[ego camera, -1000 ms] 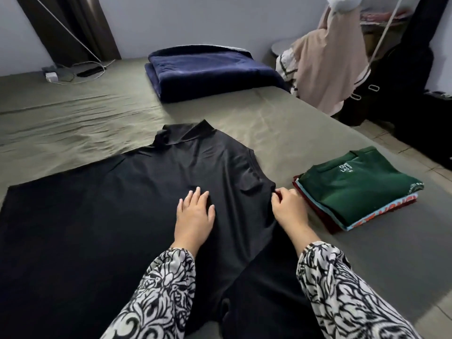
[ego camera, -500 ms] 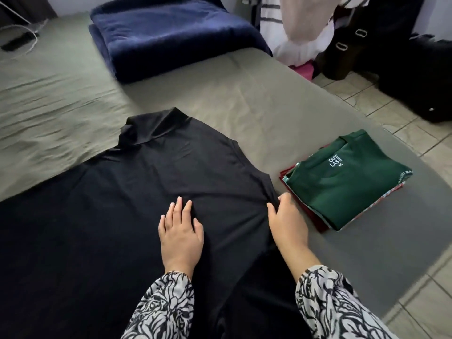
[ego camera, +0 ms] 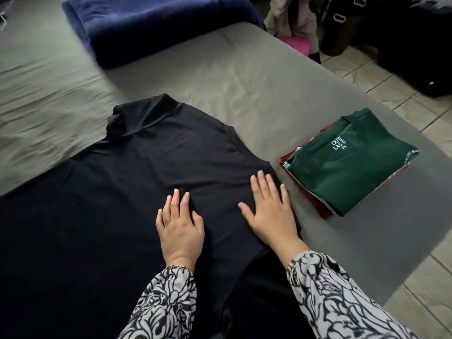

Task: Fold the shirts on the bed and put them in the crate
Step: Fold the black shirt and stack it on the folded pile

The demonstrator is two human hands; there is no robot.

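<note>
Both the left hand [ego camera: 179, 228] and right hand [ego camera: 270, 211] press released, flat fingers on the black turtleneck shirt [ego camera: 137, 187] spread on the bed [ego camera: 244, 89], smoothing it; folding the sides inward likely comes next.

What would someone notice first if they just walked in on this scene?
Most likely the large black shirt spread across the bed, with the left hand and right hand lying flat on it. Next, to the right, the folded green shirt topping a small stack, and the folded navy blanket at the far end.
</note>
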